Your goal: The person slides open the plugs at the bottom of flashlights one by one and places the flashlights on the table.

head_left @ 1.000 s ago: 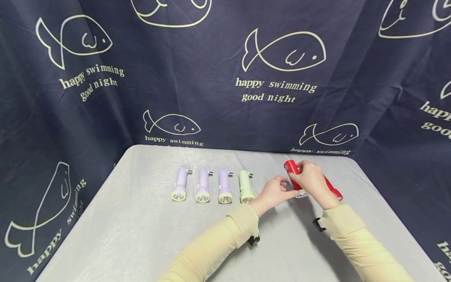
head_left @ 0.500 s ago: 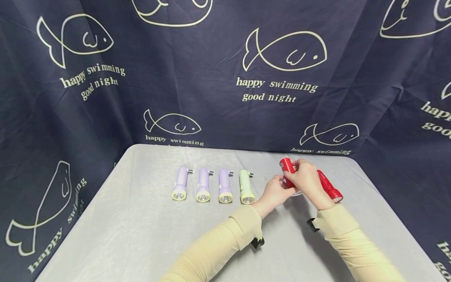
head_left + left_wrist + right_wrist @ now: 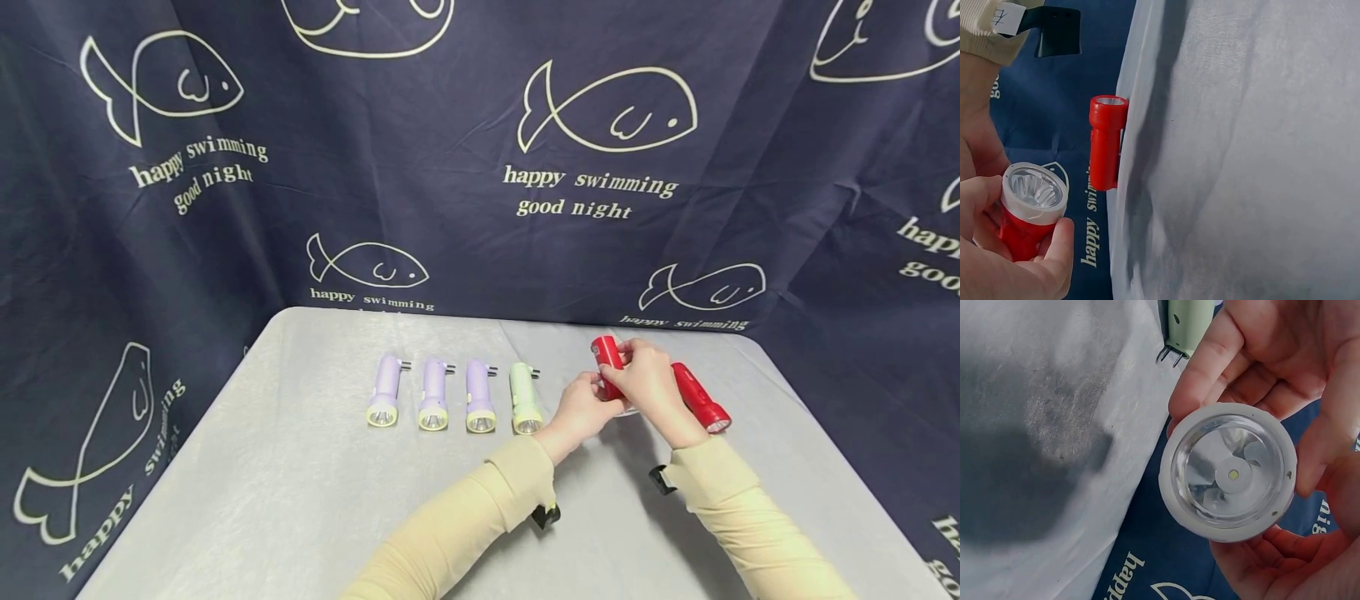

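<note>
Both hands are on one red flashlight with a white head, raised over the right side of the table. My right hand grips its red body from the right, with the tail end sticking up. From the left, my left hand pinches it around the head between fingers and thumb. The right wrist view shows the clear lens inside its white ring, unlit. A second red flashlight lies just right of the right hand, and a green flashlight lies left of the left hand.
Three purple flashlights, the left, middle and right, lie in a row with the green one, heads toward me, plug prongs pointing right. A grey cloth covers the table; a dark blue fish-print curtain hangs behind.
The held flashlight has moved slightly left with the right hand. The left hand's fingers have closed in around its head. More of the other red flashlight shows now.
</note>
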### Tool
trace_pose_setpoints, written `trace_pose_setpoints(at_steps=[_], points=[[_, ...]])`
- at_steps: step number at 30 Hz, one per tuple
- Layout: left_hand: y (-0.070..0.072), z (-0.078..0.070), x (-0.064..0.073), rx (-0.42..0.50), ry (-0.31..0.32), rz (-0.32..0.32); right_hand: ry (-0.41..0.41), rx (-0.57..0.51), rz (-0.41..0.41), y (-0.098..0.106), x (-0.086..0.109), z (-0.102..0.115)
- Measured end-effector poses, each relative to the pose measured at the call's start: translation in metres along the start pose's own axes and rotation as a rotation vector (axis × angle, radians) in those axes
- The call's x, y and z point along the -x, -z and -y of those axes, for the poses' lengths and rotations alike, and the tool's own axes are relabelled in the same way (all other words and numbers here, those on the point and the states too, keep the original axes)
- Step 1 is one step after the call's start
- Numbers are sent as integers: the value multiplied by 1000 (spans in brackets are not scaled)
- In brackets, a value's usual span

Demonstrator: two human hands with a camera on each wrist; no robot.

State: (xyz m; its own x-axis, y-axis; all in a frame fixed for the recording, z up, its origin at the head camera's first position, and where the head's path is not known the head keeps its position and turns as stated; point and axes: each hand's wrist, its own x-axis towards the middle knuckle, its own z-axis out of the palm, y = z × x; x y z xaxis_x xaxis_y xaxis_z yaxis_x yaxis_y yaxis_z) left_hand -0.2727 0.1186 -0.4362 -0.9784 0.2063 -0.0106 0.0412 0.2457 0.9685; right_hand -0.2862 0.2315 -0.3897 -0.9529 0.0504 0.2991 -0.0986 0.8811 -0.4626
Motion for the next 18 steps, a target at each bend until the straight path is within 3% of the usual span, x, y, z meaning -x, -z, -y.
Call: trace_pose_setpoints(at_steps=[12,18], points=[[8,-5,-1,12,40,8,46,-103,20,8,2,1],[13,-5,-2,1,62,12,30,-170,27,9,1,-5]])
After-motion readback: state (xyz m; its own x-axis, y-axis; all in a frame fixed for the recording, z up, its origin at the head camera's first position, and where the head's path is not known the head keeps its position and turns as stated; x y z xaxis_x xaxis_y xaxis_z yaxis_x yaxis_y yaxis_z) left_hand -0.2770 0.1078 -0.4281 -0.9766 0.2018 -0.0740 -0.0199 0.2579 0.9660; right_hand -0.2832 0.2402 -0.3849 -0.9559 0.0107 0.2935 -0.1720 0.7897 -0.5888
